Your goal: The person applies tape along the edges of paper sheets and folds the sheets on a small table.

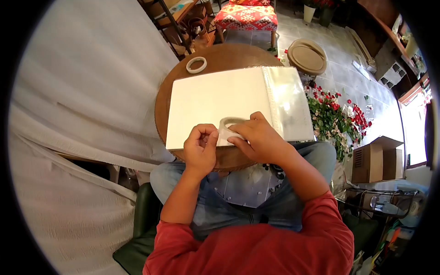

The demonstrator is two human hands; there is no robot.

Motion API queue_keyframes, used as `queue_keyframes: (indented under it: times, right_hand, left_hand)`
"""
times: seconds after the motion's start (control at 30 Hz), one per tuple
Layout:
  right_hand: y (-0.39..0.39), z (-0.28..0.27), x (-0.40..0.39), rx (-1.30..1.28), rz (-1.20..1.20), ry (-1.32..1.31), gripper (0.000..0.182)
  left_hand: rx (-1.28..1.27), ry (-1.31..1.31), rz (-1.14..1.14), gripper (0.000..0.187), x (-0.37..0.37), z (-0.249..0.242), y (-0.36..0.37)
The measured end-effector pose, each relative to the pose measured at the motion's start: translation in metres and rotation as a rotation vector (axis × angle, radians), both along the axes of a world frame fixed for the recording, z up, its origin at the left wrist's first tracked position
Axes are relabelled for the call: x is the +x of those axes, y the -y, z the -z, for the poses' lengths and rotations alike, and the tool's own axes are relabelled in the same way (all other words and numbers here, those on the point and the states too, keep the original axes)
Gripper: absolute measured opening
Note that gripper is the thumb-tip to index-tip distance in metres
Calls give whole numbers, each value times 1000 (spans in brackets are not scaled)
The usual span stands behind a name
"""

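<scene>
A roll of whitish tape [223, 123] is gripped by my right hand [263, 137], with thumb and fingers closed on its rim. My left hand [200, 147] is closed in a pinch at the tape's loose end, beside the roll. Both hands are over the near edge of a flat white sheet [213, 98] on the round brown table [163, 103]. Along the sheet's right side lies a strip of clear, shiny plastic film [293, 103]. A second tape roll [196, 65] rests flat near the table's far left edge.
Red roses [341, 117] with green leaves lie on the floor to the right, near an opened cardboard box [376, 160]. A round beige stool [307, 57] and a red patterned chair [246, 17] stand beyond the table. A pale curtain [87, 91] hangs at left.
</scene>
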State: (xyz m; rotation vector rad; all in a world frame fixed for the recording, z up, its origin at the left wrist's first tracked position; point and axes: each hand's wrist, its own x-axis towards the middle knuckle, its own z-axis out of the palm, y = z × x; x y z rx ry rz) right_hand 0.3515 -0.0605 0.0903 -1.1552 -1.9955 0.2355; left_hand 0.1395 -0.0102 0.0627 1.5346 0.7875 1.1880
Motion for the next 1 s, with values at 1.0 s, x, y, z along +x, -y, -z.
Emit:
queue_keyframes:
  times: [1.0]
  right_hand:
    - [37, -48, 101, -647, 378, 336, 20]
  left_hand:
    - [-293, -154, -243, 17, -156, 46, -72]
